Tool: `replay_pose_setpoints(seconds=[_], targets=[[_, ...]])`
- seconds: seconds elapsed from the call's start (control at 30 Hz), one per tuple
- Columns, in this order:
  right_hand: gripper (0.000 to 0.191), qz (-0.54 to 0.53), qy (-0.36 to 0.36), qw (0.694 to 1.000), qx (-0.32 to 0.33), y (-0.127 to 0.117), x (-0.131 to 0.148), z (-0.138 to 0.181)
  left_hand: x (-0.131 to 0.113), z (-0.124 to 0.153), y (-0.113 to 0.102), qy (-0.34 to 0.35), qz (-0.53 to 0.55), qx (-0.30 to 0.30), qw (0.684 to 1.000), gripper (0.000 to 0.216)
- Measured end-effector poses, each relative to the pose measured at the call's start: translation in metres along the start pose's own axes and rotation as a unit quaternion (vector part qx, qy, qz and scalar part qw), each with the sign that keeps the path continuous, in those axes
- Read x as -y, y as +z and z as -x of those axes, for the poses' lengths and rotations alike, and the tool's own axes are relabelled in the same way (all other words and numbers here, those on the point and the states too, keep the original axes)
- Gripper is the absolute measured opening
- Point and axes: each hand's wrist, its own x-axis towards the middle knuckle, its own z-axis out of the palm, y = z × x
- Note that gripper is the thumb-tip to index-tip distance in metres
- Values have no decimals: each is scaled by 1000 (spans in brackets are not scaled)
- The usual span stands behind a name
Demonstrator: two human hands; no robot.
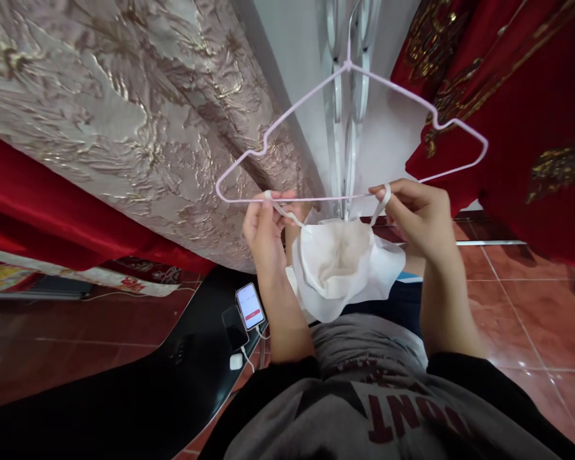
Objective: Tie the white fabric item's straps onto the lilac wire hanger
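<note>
A pale pink clothes hanger point(311, 92) hangs in front of me with its hook upward. Below its bottom bar is a thin, ruffled white garment point(335, 281) with two narrow straps. My left hand point(268, 233) pinches the left strap point(290, 215) at the bar, the strap's end over the fingertip. Closed in a pinch as well, my right hand point(416, 214) has the right strap point(381, 203) looped at the thumb and fingertip by the bar. How firmly either hand grips the bar itself I cannot tell. Much of the garment bunches over my lap.
Embossed beige fabric point(138, 115) hangs at the left, red embroidered cloth point(517, 140) at the right. White metalwork point(338, 137) stands behind the hanger. On a black bench point(138, 383) lie a lit phone point(250, 305), a dark phone point(234, 328) and a white charger point(236, 361).
</note>
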Motion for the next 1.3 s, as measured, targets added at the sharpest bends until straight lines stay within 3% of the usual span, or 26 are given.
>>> replay_pose_setpoints(seconds=[0.07,0.17,0.27,0.37,0.5,0.57,0.67,0.73,0.87,0.93,1.03,1.13,1.3], targets=[[35,-1,-20,999,-27,-3,-4,1,2,-3,-11,45,0,-32,998,9],[40,-10,-41,997,-62,-8,-8,-1,2,-9,-28,150,-31,-124,980,28],[40,-20,-40,997,-69,-11,-10,-4,-6,-16,-38,247,-76,-196,946,31],[41,-26,-49,996,-71,-11,-9,-4,-17,-23,-38,294,-87,-192,932,22],[41,-24,-41,997,-62,-7,-11,-1,-28,-35,-27,260,-113,-22,959,21],[40,-28,-33,997,-70,-5,-13,1,-33,-42,-19,237,-161,71,955,17],[40,-38,-22,996,-77,-4,-13,4,-42,-53,-6,198,-220,128,947,13],[40,-48,-10,997,-60,-6,-14,6,-46,-61,-1,163,-237,126,950,14],[37,-62,-2,997,-42,-8,-17,8,-39,-70,-6,141,-236,111,955,40],[35,-63,-3,997,-45,-6,-17,8,-25,-66,-14,106,-172,58,978,41],[33,-58,-6,997,-59,0,-17,9,4,-48,-20,19,-14,-40,999,24],[30,-58,-11,996,-64,5,-17,10,32,-24,-10,-36,59,2,998,39],[17,-49,-17,998,-38,-1,-23,13,45,-3,17,14,46,-10,999,48]])
